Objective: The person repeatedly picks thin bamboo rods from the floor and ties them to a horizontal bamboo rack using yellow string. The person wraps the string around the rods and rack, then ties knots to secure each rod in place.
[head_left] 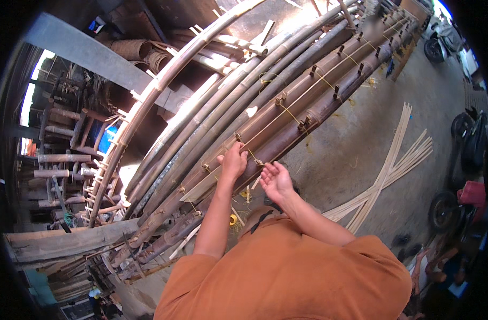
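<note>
A long frame of brown bamboo poles (329,104) runs from the lower left to the upper right in front of me. Short dark pegs (313,71) stand up along it, and thin yellow cord (291,113) crosses between them. My left hand (233,161) rests on the frame with its fingers curled beside a cord-wrapped peg (238,137); what they grip is hidden. Palm up, my right hand (277,182) is at the near pole, fingers apart and loosely bent. Its fingertips are close to a cord knot (259,162), and I see nothing held in it.
Pale split strips (389,169) lie crossed on the concrete floor at right. Motorcycles (451,205) stand along the right side. Several long bamboo poles (217,114) lie beyond the frame, and a curved pole with rungs (157,88) arches at left. A yellow roll (233,219) lies near my left forearm.
</note>
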### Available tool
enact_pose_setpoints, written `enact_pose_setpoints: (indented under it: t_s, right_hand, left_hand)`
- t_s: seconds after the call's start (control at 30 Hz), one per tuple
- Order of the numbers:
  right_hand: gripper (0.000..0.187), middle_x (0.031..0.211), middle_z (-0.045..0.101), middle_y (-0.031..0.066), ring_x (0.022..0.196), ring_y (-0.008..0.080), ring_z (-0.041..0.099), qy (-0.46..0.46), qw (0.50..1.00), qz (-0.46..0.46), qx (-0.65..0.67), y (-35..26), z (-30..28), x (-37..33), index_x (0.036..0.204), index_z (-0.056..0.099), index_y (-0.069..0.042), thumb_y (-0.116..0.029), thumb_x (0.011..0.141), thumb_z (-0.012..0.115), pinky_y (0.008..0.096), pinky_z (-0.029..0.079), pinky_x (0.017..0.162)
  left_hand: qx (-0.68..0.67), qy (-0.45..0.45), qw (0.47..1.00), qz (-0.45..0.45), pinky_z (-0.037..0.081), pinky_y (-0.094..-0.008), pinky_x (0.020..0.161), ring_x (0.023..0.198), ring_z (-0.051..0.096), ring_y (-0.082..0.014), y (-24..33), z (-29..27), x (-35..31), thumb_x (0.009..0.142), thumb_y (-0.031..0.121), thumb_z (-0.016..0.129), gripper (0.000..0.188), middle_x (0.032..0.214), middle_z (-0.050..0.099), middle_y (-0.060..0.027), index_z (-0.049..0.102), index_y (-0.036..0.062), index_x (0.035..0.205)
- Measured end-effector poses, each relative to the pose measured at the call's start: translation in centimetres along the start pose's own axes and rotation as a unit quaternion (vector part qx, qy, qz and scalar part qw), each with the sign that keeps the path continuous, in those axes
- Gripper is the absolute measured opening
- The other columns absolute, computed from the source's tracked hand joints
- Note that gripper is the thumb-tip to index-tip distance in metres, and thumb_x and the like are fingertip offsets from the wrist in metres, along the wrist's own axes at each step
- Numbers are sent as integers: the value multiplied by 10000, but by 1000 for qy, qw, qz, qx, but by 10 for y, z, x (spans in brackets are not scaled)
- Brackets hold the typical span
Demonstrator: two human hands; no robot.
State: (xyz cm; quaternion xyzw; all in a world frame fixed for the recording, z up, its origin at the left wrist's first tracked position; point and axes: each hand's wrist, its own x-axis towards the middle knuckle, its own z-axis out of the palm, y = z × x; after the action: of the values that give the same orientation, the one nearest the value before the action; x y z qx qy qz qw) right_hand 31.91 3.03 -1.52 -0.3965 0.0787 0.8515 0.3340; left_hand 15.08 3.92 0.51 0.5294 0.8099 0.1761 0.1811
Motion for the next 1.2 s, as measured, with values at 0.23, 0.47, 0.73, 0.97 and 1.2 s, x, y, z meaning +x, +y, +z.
enact_pose_setpoints:
  t_s: [0.23, 0.47, 0.73, 0.97, 1.2]
  right_hand:
    - [269, 719, 545, 48, 691, 179, 528, -191, 862, -317, -347, 9, 113, 3, 785, 561, -31, -216, 956, 464, 329, 444, 636]
    - [572, 943, 688, 199, 971, 298, 656, -60, 233, -384, -891, -41, 171, 84, 988, 693, -14, -516, 960, 421, 374, 506, 820]
    - [441, 533, 493, 94, 506, 232, 481, -477, 486, -72, -729, -71, 97, -30, 618, 527, 5, -290, 946, 517, 399, 471, 597]
    - [365, 672, 605, 219, 625, 396, 600, -351, 436, -272, -783, -31, 13, -1, 689, 624, -19, -291, 918, 543, 491, 468, 618]
    - [351, 752, 613, 46, 706, 181, 607, -219, 829, -282, -430, -23, -27, 3, 919, 640, -34, -337, 991, 477, 352, 493, 657]
  left_hand:
    - [42, 118, 989, 72, 337, -510, 872, 1012, 617, -328, -27, 38, -2, 885, 279, 595, 276, 1057, 667, -178, 590, 102, 1096]
    - [-63, -20, 998, -21, 359, -558, 878, 1037, 603, -396, -3, 2, 12, 982, 354, 423, 342, 1016, 667, -194, 644, 125, 1107]
    - [-46, 19, 997, -64, 298, -430, 886, 836, 652, -297, 5, 5, 7, 975, 344, 459, 305, 816, 685, -131, 694, 150, 976]
    - [-350, 123, 928, 30, 419, -254, 515, 583, 571, -67, 40, -41, 64, 984, 235, 513, 279, 695, 659, -33, 678, 17, 924]
    - [-46, 190, 980, 38, 502, -481, 764, 850, 648, -411, -44, 8, 138, 963, 316, 478, 368, 878, 677, -222, 633, 12, 1099]
